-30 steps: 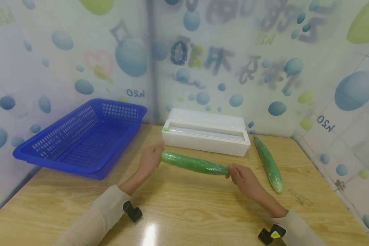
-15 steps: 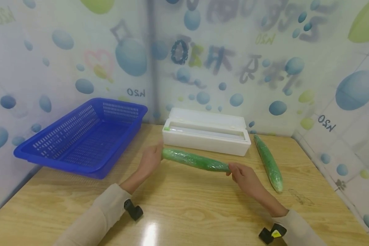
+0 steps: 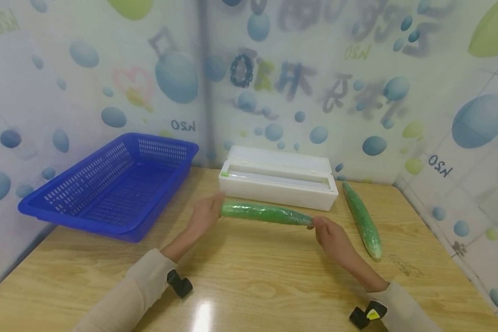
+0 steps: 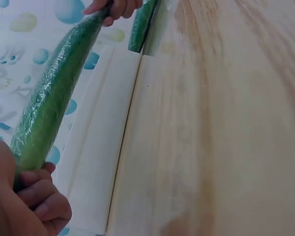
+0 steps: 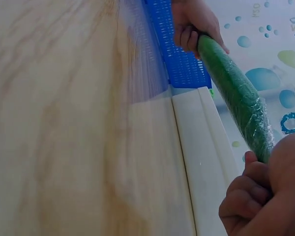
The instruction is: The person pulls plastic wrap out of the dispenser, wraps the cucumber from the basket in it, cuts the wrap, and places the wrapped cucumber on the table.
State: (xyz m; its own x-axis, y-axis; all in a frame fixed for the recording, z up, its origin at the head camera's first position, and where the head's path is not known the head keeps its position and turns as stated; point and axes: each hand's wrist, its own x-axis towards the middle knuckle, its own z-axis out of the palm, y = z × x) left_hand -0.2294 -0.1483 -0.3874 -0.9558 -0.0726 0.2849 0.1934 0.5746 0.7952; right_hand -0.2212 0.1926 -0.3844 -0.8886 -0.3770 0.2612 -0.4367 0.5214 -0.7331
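A long green cucumber [image 3: 265, 213] in clear, shiny plastic film is held above the table between both hands. At its left end, my left hand [image 3: 205, 213] grips it with curled fingers, as the left wrist view also shows. My right hand [image 3: 334, 240] pinches the narrower right end, where the film bunches up. In the right wrist view, the fingers [image 5: 246, 196] fold under that end of the cucumber. Another film-covered cucumber [image 3: 362, 221] lies on the table to the right of my right hand.
Behind the held cucumber stands a white cling film box [image 3: 278, 193], its lid tilted back and a roll inside. A blue slotted plastic basket [image 3: 137, 230] stands at the left. The wooden table [image 3: 253, 286] meets patterned walls at the back and right.
The held cucumber has turned about its length and become more level, its right end rising slightly. Both hands still grip its ends; the right one has shifted a little up and right.
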